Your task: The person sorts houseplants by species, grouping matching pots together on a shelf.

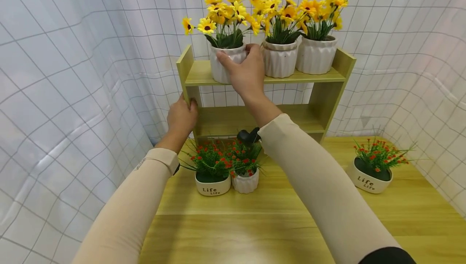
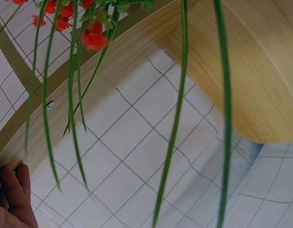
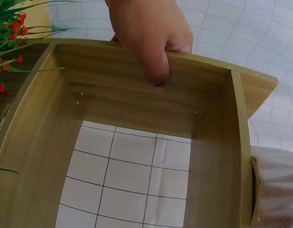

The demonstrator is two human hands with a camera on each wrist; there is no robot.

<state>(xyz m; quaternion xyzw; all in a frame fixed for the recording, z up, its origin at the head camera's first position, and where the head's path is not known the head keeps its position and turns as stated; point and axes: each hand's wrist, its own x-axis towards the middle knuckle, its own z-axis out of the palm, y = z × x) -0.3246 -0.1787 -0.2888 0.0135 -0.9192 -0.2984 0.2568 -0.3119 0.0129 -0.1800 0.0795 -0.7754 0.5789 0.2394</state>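
In the head view my right hand grips a white fluted pot of yellow daisy-like flowers, thumb across its front. The pot stands upright at the left end of the wooden shelf's top board, its base at the front edge. My left hand holds the shelf's left side panel below the top board. Seen in the right wrist view, the left thumb bends over the panel's edge to the inside. The left wrist view catches only a few left-hand fingers on that edge.
Two more white pots of yellow flowers stand right on the top board. Before the shelf, an oval "Life" pot and a round white pot hold red flowers. Another oval pot stands right on the table.
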